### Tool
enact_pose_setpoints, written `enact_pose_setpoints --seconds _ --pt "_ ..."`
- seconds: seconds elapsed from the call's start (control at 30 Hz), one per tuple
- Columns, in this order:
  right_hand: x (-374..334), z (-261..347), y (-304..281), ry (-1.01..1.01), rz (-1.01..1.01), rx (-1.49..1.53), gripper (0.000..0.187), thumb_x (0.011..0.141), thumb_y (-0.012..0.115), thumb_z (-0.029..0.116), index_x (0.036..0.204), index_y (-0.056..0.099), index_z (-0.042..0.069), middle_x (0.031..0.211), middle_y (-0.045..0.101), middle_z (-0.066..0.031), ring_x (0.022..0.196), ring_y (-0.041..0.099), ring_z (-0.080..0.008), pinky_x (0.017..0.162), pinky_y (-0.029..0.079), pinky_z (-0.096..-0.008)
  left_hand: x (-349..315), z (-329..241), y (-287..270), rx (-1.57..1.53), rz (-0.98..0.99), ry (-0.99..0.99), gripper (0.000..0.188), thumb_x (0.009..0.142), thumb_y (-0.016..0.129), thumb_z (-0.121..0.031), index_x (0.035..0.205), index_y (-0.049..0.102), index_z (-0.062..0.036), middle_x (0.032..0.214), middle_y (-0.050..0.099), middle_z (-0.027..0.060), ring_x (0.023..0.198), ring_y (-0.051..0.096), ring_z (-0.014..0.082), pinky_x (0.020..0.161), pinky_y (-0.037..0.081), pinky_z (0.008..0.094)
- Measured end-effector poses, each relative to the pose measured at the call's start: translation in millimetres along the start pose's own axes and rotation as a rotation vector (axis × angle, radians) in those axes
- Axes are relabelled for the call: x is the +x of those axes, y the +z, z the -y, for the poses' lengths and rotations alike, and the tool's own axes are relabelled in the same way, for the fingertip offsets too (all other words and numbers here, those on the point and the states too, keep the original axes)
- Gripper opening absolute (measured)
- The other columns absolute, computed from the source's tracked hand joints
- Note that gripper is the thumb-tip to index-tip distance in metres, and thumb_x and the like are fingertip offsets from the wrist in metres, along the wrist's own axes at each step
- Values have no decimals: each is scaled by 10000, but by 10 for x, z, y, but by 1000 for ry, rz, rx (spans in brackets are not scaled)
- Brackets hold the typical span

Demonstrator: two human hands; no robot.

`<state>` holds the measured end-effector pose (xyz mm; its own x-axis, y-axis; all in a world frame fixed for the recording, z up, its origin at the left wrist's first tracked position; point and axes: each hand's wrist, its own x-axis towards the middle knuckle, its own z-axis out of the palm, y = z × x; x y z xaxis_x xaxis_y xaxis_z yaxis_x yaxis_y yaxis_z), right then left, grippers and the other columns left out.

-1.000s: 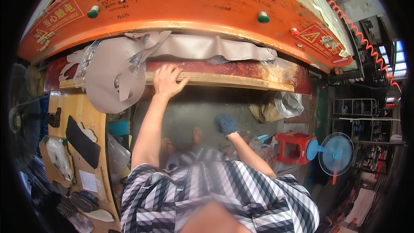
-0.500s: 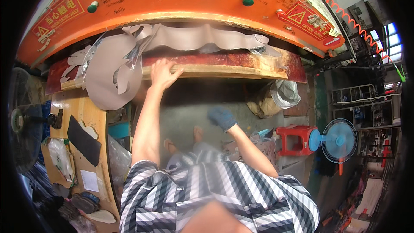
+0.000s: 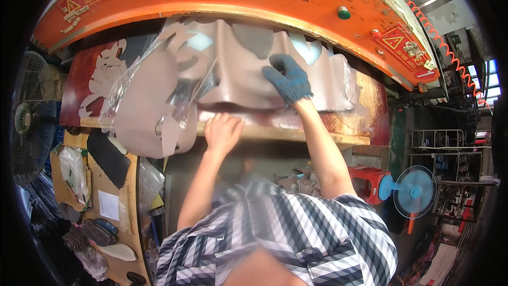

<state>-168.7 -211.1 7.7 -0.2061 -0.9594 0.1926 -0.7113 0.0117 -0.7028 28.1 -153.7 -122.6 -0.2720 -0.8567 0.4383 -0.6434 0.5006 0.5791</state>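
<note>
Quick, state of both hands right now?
Left hand: at the wooden edge; whether it grips cannot be told.
Right hand, gloved: open, thumb apart, over the pinkish-grey sheet; contact unclear.

Two hands (image 3: 223,131) are showing mid-frame, one wearing a blue glove (image 3: 292,80).
Two fans (image 3: 414,192) are standing at far left and right; two green buttons (image 3: 344,13) and two red signs (image 3: 402,47) are lining the top; one coiled hose (image 3: 437,35) is hanging upper right; one red stool (image 3: 378,180) is standing right of centre.
</note>
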Motion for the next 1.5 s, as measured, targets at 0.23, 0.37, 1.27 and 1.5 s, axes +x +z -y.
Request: enact_pose_setpoints --seconds 0.23,0.37,1.27,1.5 --pt "661 648 348 21 171 -489 896 589 756 517 1322 492 74 1334 496 -187 1271 421 -344 1028 395 -414 -558 -215 -161 121 -104 -10 150 741 731 -312 779 703 -169 701 614 -21 648 573 182 579 411 331" --pt "643 789 474 -41 125 -501 505 645 772 301 1051 586 65 1087 615 -157 944 616 -344 848 495 -441 -808 -323 -234 87 -43 -17 168 709 750 -320 774 705 -172 678 603 -28 616 556 174 562 403 313" --pt "983 -112 83 237 149 -112 576 790 598 463 1196 607 54 1095 664 -179 949 664 -259 872 492 -368 679 -630 -937 -104 249 33 470 771 716 -265 1184 601 -72 1332 498 149 1223 480 332 963 406 421" --pt "1084 707 485 376 262 -665 675 765 630 528 1292 549 112 1310 543 -80 1207 513 -315 914 463 -449 711 -487 -699 230 235 7 622 733 723 -380 1247 573 -63 1420 429 144 1342 356 314 1035 301 475"
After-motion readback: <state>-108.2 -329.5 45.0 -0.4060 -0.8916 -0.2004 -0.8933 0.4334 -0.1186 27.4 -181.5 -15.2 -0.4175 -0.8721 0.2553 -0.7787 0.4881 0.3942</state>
